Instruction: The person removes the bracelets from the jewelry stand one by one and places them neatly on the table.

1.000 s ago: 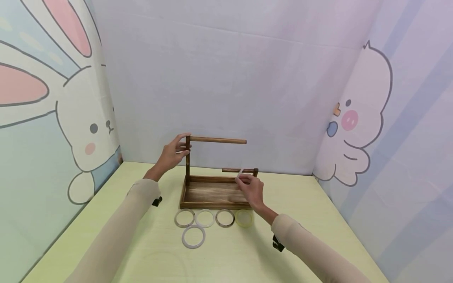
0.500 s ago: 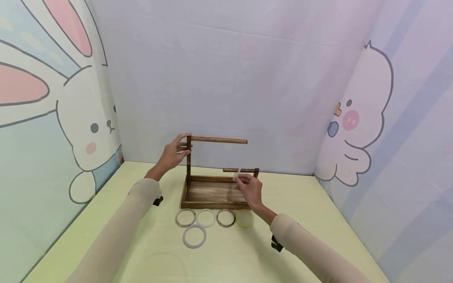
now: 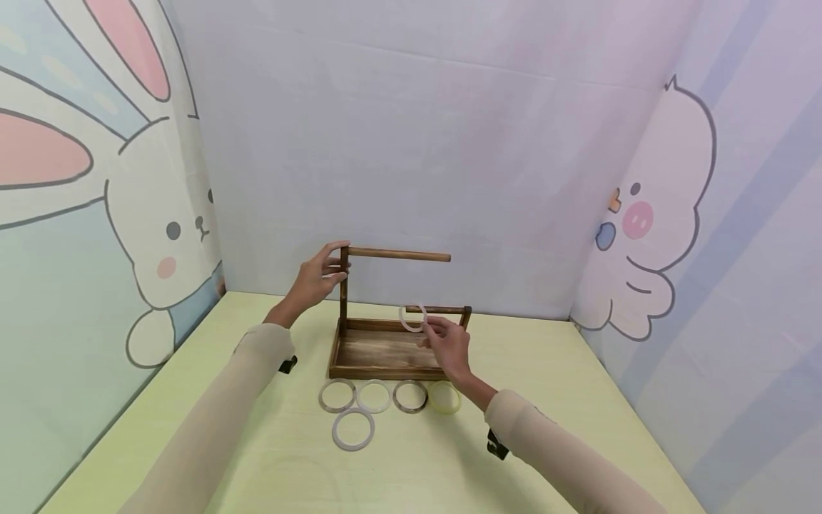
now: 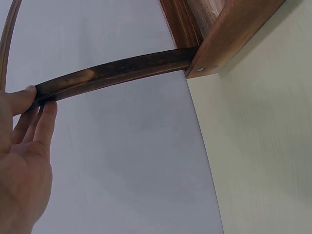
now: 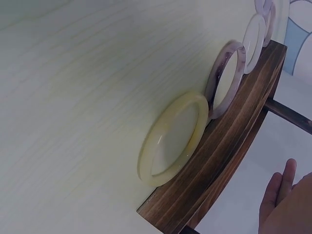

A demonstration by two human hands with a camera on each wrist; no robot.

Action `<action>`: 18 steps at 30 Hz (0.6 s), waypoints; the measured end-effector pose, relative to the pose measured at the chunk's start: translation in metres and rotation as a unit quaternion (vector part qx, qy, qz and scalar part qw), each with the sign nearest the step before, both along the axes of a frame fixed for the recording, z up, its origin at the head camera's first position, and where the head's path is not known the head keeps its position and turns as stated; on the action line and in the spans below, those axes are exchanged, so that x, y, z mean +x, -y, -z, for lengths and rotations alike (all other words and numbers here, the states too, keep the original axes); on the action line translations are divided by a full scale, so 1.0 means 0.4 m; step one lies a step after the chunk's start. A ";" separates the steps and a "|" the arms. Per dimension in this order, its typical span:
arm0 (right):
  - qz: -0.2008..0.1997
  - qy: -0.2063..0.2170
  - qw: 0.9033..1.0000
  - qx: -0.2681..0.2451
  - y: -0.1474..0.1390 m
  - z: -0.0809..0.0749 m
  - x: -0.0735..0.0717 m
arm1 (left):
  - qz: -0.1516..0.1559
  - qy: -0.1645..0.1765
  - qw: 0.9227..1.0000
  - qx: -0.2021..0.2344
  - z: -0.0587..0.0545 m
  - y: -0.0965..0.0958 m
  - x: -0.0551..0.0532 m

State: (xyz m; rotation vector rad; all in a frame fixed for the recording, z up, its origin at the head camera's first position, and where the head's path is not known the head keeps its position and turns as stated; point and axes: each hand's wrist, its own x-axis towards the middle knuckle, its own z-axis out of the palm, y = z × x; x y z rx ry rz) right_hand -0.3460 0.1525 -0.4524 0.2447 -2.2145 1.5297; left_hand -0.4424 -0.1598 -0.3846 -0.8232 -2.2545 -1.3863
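A wooden stand has a tray base [image 3: 385,373], a tall left post [image 3: 343,301] with a long upper rod [image 3: 398,254], and a short right post with a lower rod [image 3: 443,310]. My left hand [image 3: 312,280] grips the tall post near its top, thumb and fingers on opposite sides, as the left wrist view also shows. My right hand [image 3: 448,348] pinches a pale bangle [image 3: 402,322] by its right side, at the lower rod's free left end. Whether the rod passes through it I cannot tell. The right wrist view shows only part of that hand, without the held bangle.
A row of bangles lies along the tray's front: a yellow bangle [image 5: 151,141], a mottled brown bangle [image 3: 410,411], a white one and a greyish one. Nearer me lies a lilac bangle [image 3: 353,447]. A cloth backdrop [image 3: 514,214] hangs close behind the stand.
My right hand has moved slightly left and turned the pale bangle, from nearly edge-on to showing its open ring at the lower rod's end. My left hand keeps its grip on the post.
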 end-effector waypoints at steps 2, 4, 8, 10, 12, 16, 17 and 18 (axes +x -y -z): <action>-0.002 0.005 1.000 0.005 0.004 -0.001 0.003 | 0.001 0.000 1.000 0.002 0.000 0.000 0.001; -0.007 0.011 1.000 0.005 0.008 -0.003 0.006 | 0.001 0.000 1.000 0.004 0.001 0.000 0.001; -0.015 0.015 1.000 0.003 0.015 -0.004 0.007 | 0.000 0.000 1.000 0.003 0.000 0.000 0.001; -0.019 0.012 1.000 0.000 0.018 -0.003 0.006 | -0.001 0.001 1.000 0.003 0.000 0.001 0.002; -0.025 0.007 1.000 -0.005 0.020 -0.002 0.004 | -0.001 -0.001 1.000 0.002 -0.002 0.001 0.002; -0.036 0.009 0.999 -0.017 0.024 -0.002 0.006 | 0.000 -0.005 1.000 0.001 -0.003 0.002 0.003; -0.036 0.011 0.999 -0.017 0.025 -0.003 0.007 | 0.000 -0.005 1.000 0.001 -0.003 0.002 0.003; -0.035 0.013 0.999 -0.014 0.026 -0.002 0.008 | 0.001 -0.005 1.000 0.001 -0.002 0.003 0.003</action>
